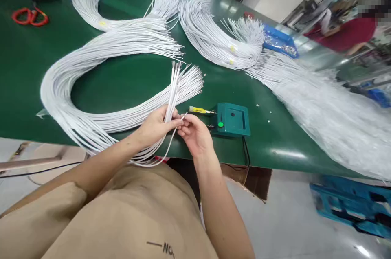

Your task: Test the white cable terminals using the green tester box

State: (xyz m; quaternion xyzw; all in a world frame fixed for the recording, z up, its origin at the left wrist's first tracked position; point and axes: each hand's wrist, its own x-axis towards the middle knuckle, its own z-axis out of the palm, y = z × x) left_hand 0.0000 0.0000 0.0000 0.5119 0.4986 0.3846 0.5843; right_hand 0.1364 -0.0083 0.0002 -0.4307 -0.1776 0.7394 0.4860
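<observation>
With the left hand (155,126) clamped on a small sheaf of white cables (174,88) at the counter's (122,84) near edge and the right hand's (195,132) fingers pinching one cable end (182,118), that end could slip free, or loose cables could slide off.

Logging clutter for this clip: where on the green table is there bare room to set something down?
Bare green table lies left of the big cable loop, below the red scissors. Another patch sits inside that loop. The strip between the teal box and the plastic-wrapped pile is free. The far middle is crowded with cable bundles.
</observation>
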